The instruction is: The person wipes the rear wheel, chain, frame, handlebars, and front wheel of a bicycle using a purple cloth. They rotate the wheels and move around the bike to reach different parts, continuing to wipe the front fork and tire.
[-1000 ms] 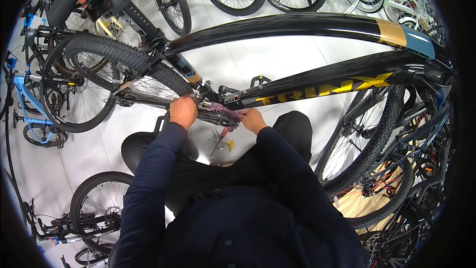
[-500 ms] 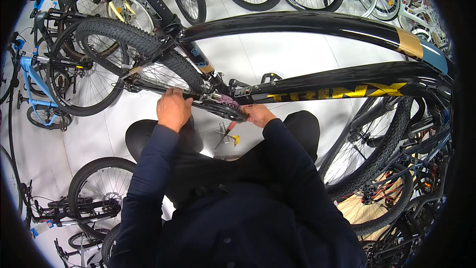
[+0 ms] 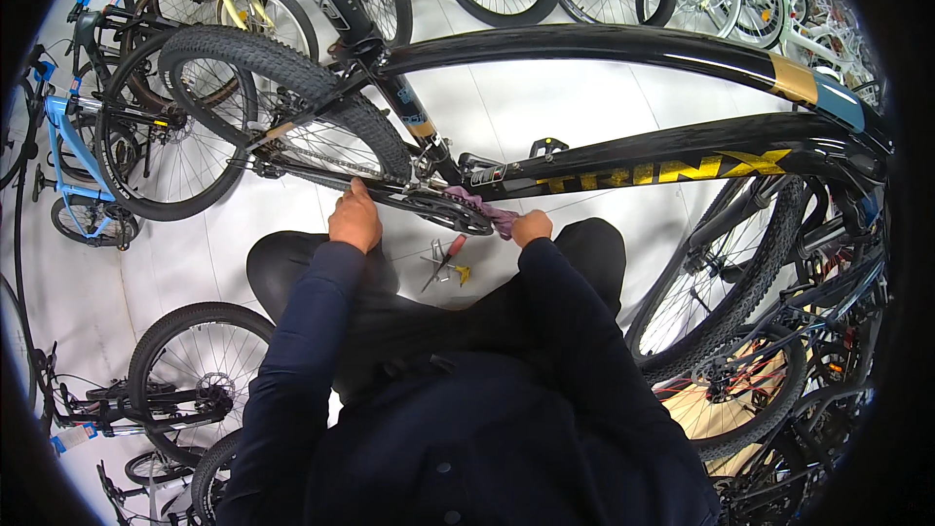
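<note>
A black mountain bike (image 3: 604, 44) with gold lettering stands across the view in front of me. My right hand (image 3: 532, 227) is closed round one end of a purple cloth (image 3: 502, 220), just right of the chainring (image 3: 443, 211). The cloth runs along the chainring's far side toward the bottom bracket and lies against the teeth. My left hand (image 3: 355, 224) is at the lower chain run, left of the chainring, its fingers bent and one fingertip raised against the chain area. What those fingers grip, if anything, is hidden. The rear wheel (image 3: 263, 63) is behind that hand.
Between my knees on the pale floor lie a red-handled screwdriver (image 3: 454, 247), a yellow-handled tool (image 3: 462, 274) and a metal piece. Parked bikes stand all round, including a light-blue bike (image 3: 73, 151) at left and a wheel (image 3: 200, 380) by my left elbow.
My right hand has moved right, drawing more of the purple cloth into sight. My left hand has shifted slightly right and down. The bike appears slightly shifted in view.
</note>
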`<state>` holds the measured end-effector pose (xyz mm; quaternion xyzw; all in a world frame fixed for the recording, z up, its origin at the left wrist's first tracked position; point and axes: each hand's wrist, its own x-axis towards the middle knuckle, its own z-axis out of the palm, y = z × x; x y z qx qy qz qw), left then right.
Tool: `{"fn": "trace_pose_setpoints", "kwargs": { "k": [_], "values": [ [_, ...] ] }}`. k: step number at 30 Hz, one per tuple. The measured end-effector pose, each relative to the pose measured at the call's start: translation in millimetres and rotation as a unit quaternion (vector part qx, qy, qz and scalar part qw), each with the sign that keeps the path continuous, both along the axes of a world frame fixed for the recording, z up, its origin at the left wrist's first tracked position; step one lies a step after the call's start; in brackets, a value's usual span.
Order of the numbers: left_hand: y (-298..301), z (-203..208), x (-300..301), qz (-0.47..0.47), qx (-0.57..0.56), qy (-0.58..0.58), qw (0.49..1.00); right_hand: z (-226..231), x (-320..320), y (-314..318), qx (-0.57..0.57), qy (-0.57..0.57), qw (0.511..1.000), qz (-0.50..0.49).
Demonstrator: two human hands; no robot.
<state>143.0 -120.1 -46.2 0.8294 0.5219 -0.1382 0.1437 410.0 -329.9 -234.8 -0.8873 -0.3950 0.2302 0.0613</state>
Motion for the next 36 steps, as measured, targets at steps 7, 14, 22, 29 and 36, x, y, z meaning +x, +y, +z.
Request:
{"fn": "trace_pose_setpoints", "kwargs": {
  "k": [7,14,22,29,36],
  "values": [
    [2,-50,-4,0.017,0.004,0.02,1.0,63,-4,12,0.202,0.613,0.69,-0.327],
    [-7,-72,-1,0.034,0.04,0.042,0.998,91,-15,19,0.202,0.699,0.617,-0.299],
    [-21,-64,7,0.068,0.008,0.043,0.997,42,3,38,0.16,0.731,0.616,-0.245],
    [-22,-78,16,0.069,-0.03,0.1,0.992,-11,-14,54,0.191,0.682,0.639,-0.3],
    [-22,-103,19,0.101,-0.075,0.089,0.988,-13,-1,49,-0.063,0.064,0.937,0.338]
  ]
}}
